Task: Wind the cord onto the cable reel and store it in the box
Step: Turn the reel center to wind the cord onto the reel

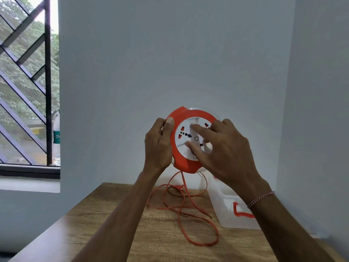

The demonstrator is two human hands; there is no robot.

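I hold an orange and white cable reel (186, 163) upright in the air above the table. My left hand (159, 146) grips its left rim, thumb on the orange edge. My right hand (224, 150) lies on the white socket face, fingers spread across the hub. The orange cord (188, 214) hangs from the reel's underside and lies in loose loops on the wooden table (94, 224), its plug (178, 187) near the back edge. A clear plastic box (226, 207) with an orange latch stands at the right, partly hidden by my right forearm.
The table stands in a corner, with a grey wall behind and another on the right. A barred window (28, 87) is at the left, with a plastic bottle (56, 137) on its sill.
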